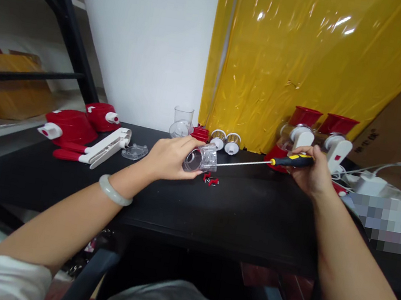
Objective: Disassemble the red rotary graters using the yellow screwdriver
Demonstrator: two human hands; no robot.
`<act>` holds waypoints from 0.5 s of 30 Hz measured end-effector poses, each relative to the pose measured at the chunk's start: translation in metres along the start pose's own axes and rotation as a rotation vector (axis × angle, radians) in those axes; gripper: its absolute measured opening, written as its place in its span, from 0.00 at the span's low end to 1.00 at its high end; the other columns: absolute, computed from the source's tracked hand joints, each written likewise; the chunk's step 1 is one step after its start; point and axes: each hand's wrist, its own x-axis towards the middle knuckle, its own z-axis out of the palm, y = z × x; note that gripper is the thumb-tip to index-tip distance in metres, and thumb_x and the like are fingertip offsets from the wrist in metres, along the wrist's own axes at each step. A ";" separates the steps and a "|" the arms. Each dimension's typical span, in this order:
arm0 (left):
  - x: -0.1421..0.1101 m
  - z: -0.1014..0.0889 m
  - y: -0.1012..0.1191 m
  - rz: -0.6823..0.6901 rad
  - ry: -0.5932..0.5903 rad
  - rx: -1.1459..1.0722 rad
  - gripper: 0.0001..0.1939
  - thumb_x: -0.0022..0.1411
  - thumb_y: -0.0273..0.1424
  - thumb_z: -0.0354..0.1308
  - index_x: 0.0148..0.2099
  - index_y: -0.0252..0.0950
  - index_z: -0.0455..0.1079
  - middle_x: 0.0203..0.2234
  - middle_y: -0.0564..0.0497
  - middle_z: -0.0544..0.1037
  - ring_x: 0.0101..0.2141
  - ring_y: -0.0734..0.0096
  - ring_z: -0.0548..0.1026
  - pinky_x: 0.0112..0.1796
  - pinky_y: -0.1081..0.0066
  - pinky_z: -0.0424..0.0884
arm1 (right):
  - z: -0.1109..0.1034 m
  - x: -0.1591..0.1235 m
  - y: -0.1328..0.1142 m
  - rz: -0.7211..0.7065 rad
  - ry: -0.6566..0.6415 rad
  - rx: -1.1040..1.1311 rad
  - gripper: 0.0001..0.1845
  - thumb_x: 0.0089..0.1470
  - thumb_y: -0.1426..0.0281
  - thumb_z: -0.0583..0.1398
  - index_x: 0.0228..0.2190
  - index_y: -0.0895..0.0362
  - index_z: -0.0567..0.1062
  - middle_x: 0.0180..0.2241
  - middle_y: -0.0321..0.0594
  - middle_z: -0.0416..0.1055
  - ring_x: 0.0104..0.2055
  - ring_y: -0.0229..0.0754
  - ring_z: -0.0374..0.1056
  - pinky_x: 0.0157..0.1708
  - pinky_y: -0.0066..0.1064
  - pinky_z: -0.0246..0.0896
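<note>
My left hand (174, 158) is closed around a clear plastic housing (207, 157), held tilted on its side above the black table. In my right hand (310, 173) is a screwdriver (293, 160) with a yellow and black handle. Its long shaft points left, and the tip meets the right end of the housing; whether it sits on a screw I cannot tell. Just below the housing lie several small red pieces with metal shanks (211, 180). Behind it stand two drum graters (232, 144), a red part (200, 133) and another clear housing (182, 122).
Red bases (69, 125), white crank handles (106, 147) and a clear disc (134, 152) lie on the left of the black table (243, 213). Two assembled red-topped graters (337, 137) stand at the back right. White cables and an adapter (369, 183) lie beyond my right hand.
</note>
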 end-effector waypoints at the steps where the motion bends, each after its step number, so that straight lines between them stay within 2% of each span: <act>1: 0.000 0.000 0.000 0.000 0.001 0.000 0.29 0.55 0.45 0.59 0.56 0.37 0.64 0.47 0.45 0.77 0.44 0.60 0.77 0.38 0.67 0.71 | 0.000 0.001 0.002 -0.002 0.013 -0.044 0.20 0.50 0.51 0.59 0.23 0.55 0.73 0.18 0.35 0.64 0.19 0.35 0.59 0.18 0.27 0.57; 2: 0.000 0.000 0.000 0.001 0.002 0.000 0.29 0.55 0.45 0.59 0.56 0.37 0.64 0.47 0.45 0.77 0.44 0.60 0.76 0.38 0.67 0.71 | 0.000 0.002 0.003 -0.004 0.015 -0.092 0.22 0.52 0.50 0.58 0.22 0.55 0.73 0.14 0.34 0.60 0.16 0.35 0.55 0.16 0.27 0.54; 4: 0.000 -0.001 0.000 0.002 0.001 0.003 0.29 0.55 0.45 0.59 0.56 0.37 0.64 0.47 0.45 0.77 0.45 0.60 0.76 0.38 0.66 0.71 | 0.000 0.002 0.006 0.000 0.001 -0.153 0.19 0.51 0.52 0.60 0.22 0.54 0.72 0.10 0.30 0.54 0.14 0.33 0.50 0.15 0.27 0.51; 7: 0.000 0.000 -0.001 -0.003 -0.005 0.010 0.30 0.54 0.45 0.59 0.56 0.37 0.64 0.47 0.45 0.77 0.44 0.60 0.77 0.38 0.66 0.72 | 0.000 0.001 0.006 -0.005 0.040 -0.113 0.10 0.46 0.63 0.66 0.24 0.54 0.71 0.17 0.31 0.61 0.19 0.33 0.56 0.20 0.26 0.57; 9: 0.000 0.000 -0.001 -0.006 -0.001 0.009 0.30 0.54 0.45 0.59 0.56 0.37 0.64 0.47 0.45 0.77 0.44 0.60 0.76 0.38 0.66 0.72 | 0.000 0.000 0.003 -0.003 0.064 -0.043 0.07 0.42 0.69 0.66 0.25 0.54 0.72 0.24 0.32 0.65 0.25 0.34 0.61 0.23 0.25 0.61; 11: 0.000 0.000 0.000 -0.002 0.004 0.001 0.30 0.54 0.45 0.60 0.56 0.37 0.64 0.47 0.45 0.77 0.44 0.60 0.76 0.38 0.66 0.72 | -0.001 0.000 0.001 0.004 0.022 0.008 0.07 0.39 0.72 0.64 0.26 0.53 0.72 0.27 0.33 0.66 0.29 0.35 0.62 0.24 0.25 0.62; 13: 0.000 0.000 0.000 0.002 0.002 -0.004 0.30 0.54 0.45 0.60 0.56 0.38 0.64 0.46 0.45 0.77 0.44 0.60 0.77 0.38 0.66 0.72 | -0.002 -0.001 -0.001 0.011 -0.036 0.035 0.07 0.39 0.71 0.63 0.26 0.52 0.73 0.27 0.33 0.66 0.29 0.36 0.63 0.25 0.27 0.63; 15: 0.000 0.000 0.001 0.003 -0.001 -0.004 0.29 0.54 0.45 0.60 0.56 0.38 0.64 0.46 0.45 0.77 0.44 0.60 0.77 0.38 0.66 0.72 | -0.003 0.000 -0.001 0.003 -0.041 0.027 0.06 0.43 0.64 0.63 0.25 0.53 0.73 0.26 0.35 0.67 0.27 0.37 0.63 0.24 0.29 0.63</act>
